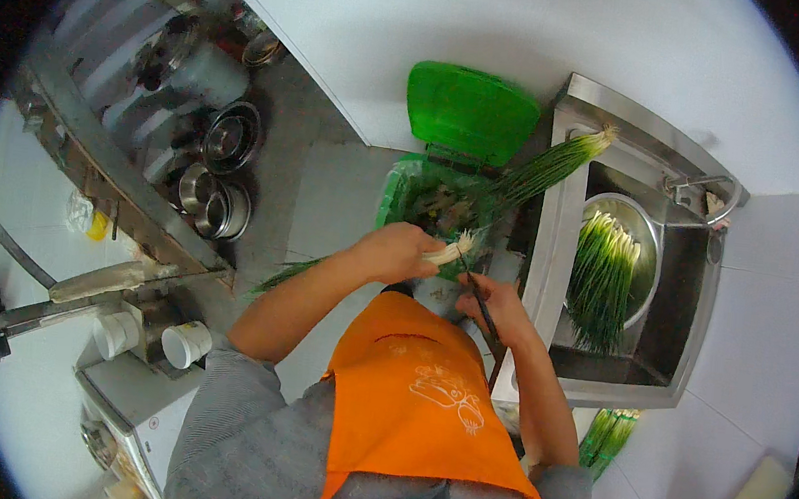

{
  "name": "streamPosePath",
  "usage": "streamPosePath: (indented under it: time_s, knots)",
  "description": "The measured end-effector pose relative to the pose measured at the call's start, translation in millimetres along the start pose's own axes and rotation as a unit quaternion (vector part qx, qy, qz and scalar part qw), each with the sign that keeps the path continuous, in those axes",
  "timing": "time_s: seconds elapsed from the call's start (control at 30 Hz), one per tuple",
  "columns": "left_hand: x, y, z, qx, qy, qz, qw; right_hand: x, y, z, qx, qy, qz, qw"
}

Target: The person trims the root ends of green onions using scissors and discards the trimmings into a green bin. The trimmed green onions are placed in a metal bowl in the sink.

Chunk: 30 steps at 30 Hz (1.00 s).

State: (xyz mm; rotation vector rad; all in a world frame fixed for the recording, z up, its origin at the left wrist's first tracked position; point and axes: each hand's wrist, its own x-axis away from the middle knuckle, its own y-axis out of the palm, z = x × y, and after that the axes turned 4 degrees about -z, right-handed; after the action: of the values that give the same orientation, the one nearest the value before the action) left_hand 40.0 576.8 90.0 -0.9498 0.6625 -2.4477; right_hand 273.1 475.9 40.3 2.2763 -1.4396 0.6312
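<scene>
My left hand (403,253) is closed around a small bunch of spring onions (446,254). Their white root ends point right, and the green tops (290,274) trail out behind my left forearm. In my right hand (494,306) is a slim dark tool, apparently a knife (483,304), whose tip is close to the roots. Both hands are over the near side of an open green bin (394,193) with scraps inside. Another bunch of spring onions (556,165) rests across the sink's left rim, its green tops hanging over the bin.
A steel sink (548,262) at right holds a metal bowl (651,222) with trimmed spring onions (603,281). The green bin lid (472,110) leans up by the wall. Tied spring onions (609,439) lie below the sink. Metal pots (221,209) stand under a left-hand counter (114,167).
</scene>
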Motion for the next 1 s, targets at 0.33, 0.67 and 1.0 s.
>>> streamPosePath:
  time_s: [0.33, 0.67, 1.0]
  knots:
    - [-17, -2, -35, -0.116, -0.033, -0.052, 0.991, -54, 11, -24, 0.139, 0.124, -0.028, 0.982]
    - [-27, 1, -80, -0.018, -0.08, -0.044, 0.996, -82, 16, 8, 0.045, 0.111, 0.013, 0.993]
    - [-25, 7, -79, -0.062, -0.015, 0.009, 0.998, -66, 10, -17, -0.045, 0.119, -0.001, 0.992]
